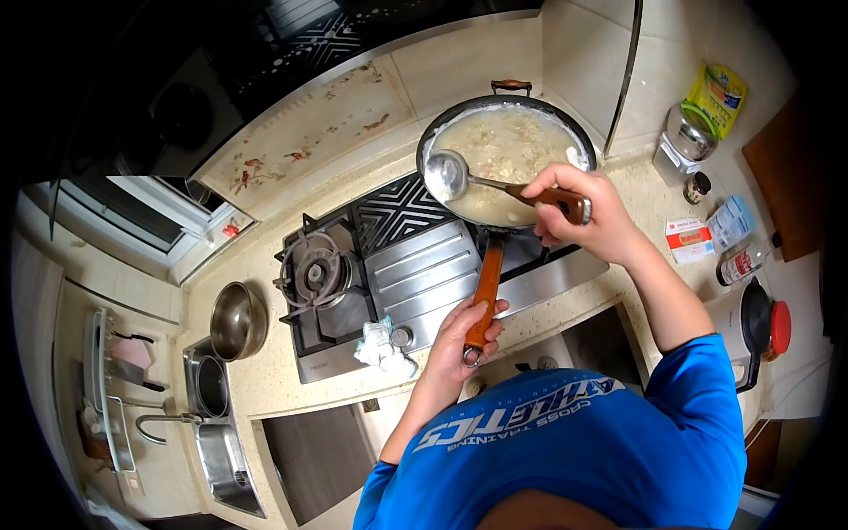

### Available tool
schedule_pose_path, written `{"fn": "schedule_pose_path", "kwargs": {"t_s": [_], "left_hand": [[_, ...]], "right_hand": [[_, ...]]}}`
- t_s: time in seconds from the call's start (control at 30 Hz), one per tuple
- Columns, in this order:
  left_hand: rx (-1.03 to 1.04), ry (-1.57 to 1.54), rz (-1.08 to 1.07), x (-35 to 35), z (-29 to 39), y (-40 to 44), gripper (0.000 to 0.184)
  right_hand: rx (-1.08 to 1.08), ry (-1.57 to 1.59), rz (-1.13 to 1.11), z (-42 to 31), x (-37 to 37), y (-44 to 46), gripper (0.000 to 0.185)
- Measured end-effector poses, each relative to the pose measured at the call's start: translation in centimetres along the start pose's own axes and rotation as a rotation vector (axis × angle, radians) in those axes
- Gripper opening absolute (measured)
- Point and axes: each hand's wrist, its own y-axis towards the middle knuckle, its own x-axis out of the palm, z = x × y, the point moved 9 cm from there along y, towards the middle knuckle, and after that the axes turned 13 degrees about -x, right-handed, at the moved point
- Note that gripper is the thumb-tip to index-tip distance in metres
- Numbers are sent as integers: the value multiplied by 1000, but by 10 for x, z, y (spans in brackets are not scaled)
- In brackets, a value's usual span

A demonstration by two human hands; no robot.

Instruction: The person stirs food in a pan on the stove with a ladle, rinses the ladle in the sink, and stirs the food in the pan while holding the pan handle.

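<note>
Cream tiled wall point(477, 62); speckled pale countertop point(265, 380); window point(128, 221) at left; dark glossy panel point(247, 97) above, perhaps range hood.

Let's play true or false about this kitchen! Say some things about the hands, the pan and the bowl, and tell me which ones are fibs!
1. The left hand holds the pan's handle. True.
2. The right hand holds a fork. False: it holds a ladle.
3. The pan is empty. False: pale, lumpy liquid is in it.
4. The metal bowl sits on the stove. False: it's on the counter.
5. A crumpled cloth lies by the stove's front edge. True.
</note>
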Motion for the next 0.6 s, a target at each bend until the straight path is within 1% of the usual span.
{"fn": "schedule_pose_path", "kwargs": {"t_s": [0.17, 0.27, 0.3, 0.37, 0.43, 0.5, 0.53, 0.6], "left_hand": [[6, 2, 28, 1, 1, -2, 35], [-7, 1, 26, 3, 1, -3, 35], [-12, -2, 32, 3, 0, -3, 35], [-10, 7, 33, 1, 0, -2, 35], [-3, 18, 31, 0, 1, -1, 35], [-15, 2, -1, -1, -1, -1, 33], [-18, 6, -5, 0, -1, -1, 33], [10, -29, 8, 0, 1, -2, 32]], "right_hand": [[45, 3, -30, -4, -13, -26, 15], [134, 156, 154, 9, -29, -44, 13], [135, 157, 157, 13, -33, -47, 13], [268, 257, 293, 34, -50, -58, 17], [294, 320, 431, 56, -65, -73, 26], [337, 434, 614, 72, -77, -90, 29], [336, 431, 619, 72, -81, -94, 29], [277, 565, 723, 69, -92, -104, 32]]}}
